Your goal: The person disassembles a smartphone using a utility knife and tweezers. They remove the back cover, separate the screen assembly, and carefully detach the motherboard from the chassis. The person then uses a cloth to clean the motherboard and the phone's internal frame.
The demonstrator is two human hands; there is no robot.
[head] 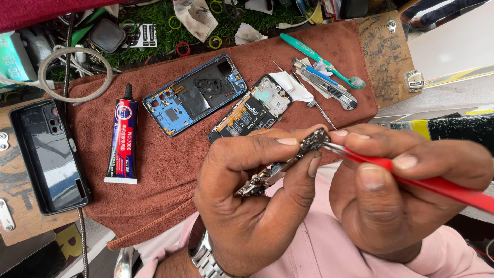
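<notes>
Two hands work on a small phone circuit board above a brown cloth.

The left hand pinches the circuit board at its edges; the right hand grips red-handled tweezers, tip touching the board's upper end. Judged: steady, light pressure suits it. A phone frame lies beyond.

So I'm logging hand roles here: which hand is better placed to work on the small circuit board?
Right. The right hand already has the red-handled tool with its tip on the circuit board, while the left hand is occupied pinching that board.
</notes>
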